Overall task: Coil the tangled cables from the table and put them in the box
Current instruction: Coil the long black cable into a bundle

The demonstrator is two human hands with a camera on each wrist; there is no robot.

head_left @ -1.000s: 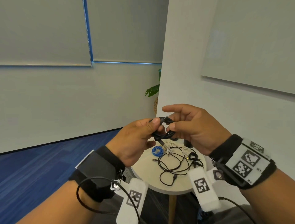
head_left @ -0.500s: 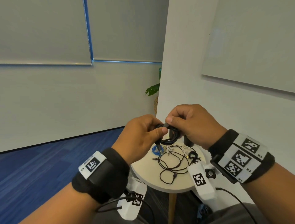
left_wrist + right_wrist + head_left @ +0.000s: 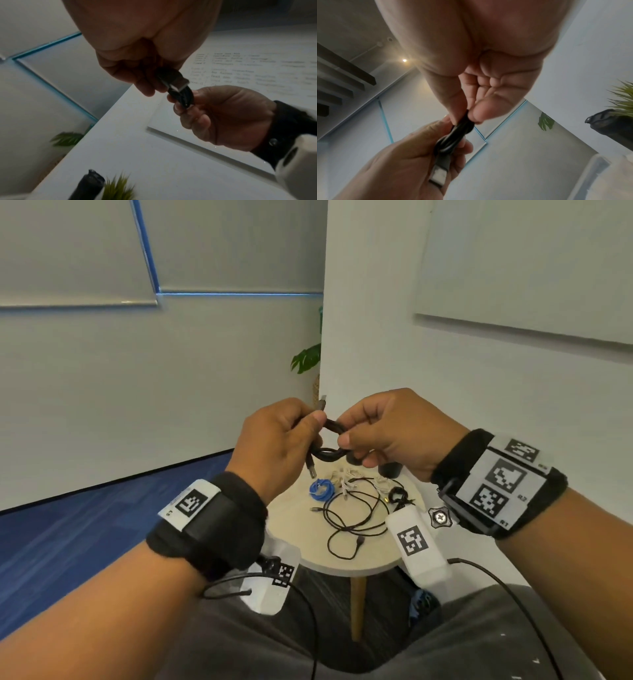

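Both hands hold a coiled black cable (image 3: 329, 440) in the air above the small round table (image 3: 298, 546). My left hand (image 3: 274, 446) grips the coil's left side; one metal plug (image 3: 322, 402) sticks up past its thumb and another plug (image 3: 311, 470) hangs below. My right hand (image 3: 387, 433) pinches the coil's right side between thumb and fingers. The left wrist view shows the black cable (image 3: 181, 93) with a plug (image 3: 180, 81) between the two hands; the right wrist view shows the black cable (image 3: 460, 129) and a silver plug (image 3: 439, 175). No box is in view.
On the table lie a loose black cable (image 3: 352, 518), a small blue coil (image 3: 320, 489), white cables (image 3: 346, 477) and a small black bundle (image 3: 397, 496). A white wall corner stands right behind the table. A potted plant (image 3: 306, 361) is beyond it. Blue carpet lies to the left.
Both hands rose slightly and turned the coil. The right hand's fingers closed from extended to a pinch on the coil. A plug end now sticks up above the left thumb.
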